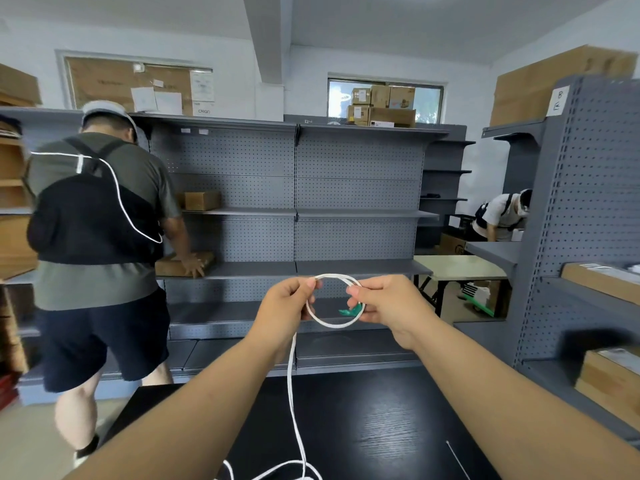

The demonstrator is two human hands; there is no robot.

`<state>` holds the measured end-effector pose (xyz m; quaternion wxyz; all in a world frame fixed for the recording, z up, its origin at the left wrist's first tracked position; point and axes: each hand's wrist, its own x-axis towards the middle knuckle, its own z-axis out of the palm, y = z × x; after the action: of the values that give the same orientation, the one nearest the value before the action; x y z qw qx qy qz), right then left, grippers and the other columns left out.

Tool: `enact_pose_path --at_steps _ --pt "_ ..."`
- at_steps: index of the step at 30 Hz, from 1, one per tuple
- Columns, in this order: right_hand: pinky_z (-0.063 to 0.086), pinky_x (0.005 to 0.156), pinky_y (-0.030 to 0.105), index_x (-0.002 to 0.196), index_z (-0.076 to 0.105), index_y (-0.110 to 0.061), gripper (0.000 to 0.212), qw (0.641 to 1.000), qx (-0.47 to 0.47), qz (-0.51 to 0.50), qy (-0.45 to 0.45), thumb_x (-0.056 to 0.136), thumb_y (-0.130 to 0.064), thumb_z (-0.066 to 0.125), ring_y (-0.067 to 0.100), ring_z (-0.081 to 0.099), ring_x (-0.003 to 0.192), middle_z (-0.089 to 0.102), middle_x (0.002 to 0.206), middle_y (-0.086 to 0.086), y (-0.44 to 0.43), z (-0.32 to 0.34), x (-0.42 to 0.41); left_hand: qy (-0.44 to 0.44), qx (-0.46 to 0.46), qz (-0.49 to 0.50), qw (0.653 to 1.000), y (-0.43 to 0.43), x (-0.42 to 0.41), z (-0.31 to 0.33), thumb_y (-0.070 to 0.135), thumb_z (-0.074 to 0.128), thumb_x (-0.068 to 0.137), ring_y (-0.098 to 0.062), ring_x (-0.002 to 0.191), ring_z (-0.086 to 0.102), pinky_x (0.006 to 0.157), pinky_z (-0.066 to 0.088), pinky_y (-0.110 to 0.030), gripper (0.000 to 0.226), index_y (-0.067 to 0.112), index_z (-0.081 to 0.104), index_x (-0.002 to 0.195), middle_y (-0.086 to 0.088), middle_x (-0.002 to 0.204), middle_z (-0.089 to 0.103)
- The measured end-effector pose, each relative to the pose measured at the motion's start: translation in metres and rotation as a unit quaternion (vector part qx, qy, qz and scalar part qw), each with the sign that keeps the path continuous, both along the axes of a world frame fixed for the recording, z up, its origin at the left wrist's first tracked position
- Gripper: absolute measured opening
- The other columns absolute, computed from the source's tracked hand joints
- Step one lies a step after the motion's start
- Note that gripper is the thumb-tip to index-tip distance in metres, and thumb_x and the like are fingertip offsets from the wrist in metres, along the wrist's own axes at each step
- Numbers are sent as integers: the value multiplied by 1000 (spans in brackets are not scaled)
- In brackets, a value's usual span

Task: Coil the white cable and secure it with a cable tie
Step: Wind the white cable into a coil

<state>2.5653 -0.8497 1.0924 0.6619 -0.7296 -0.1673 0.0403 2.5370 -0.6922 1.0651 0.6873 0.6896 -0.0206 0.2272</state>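
Note:
Both of my hands are raised above the black table (pixel 381 410). Between them the white cable (pixel 334 323) forms one small loop. My left hand (pixel 287 306) pinches the loop's left side near its top. My right hand (pixel 388 306) pinches the right side, where a green connector (pixel 348 311) shows just inside the loop. From my left hand the rest of the cable hangs down to the table and curls at the near edge. A thin white cable tie (pixel 457 459) lies flat on the table at the lower right.
Grey pegboard shelving (pixel 346 188) stands behind the table. A person (pixel 100 216) works at it on the left with cardboard boxes. Another shelf unit (pixel 588 237) with boxes stands close on the right. A second person (pixel 502 213) bends over at the back right.

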Motion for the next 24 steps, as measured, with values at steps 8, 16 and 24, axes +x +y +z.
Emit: enact_pose_path --at_steps 8,16,24 --pt "50 57 19 88 67 -4 9 997 1 73 37 89 -9 59 14 59 65 65 69 5 -6 9 -5 0 18 51 999 -1 4 -6 22 46 97 -4 41 38 45 36 -12 28 15 59 73 -1 54 44" --pt "49 52 16 84 67 -6 10 997 68 -21 9 89 -8 59 14 62 65 65 70 5 6 2 -4 12 -47 27 998 -10 8 -12 20 46 97 -8 52 54 60 47 -23 25 9 60 80 -1 63 58" --pt "48 60 22 90 69 -8 9 995 76 -7 57 89 -12 61 14 63 68 68 73 4 9 -4 -6 25 -40 58 997 -7 6 -9 21 41 99 -11 56 53 59 47 -23 28 11 56 77 0 64 59"
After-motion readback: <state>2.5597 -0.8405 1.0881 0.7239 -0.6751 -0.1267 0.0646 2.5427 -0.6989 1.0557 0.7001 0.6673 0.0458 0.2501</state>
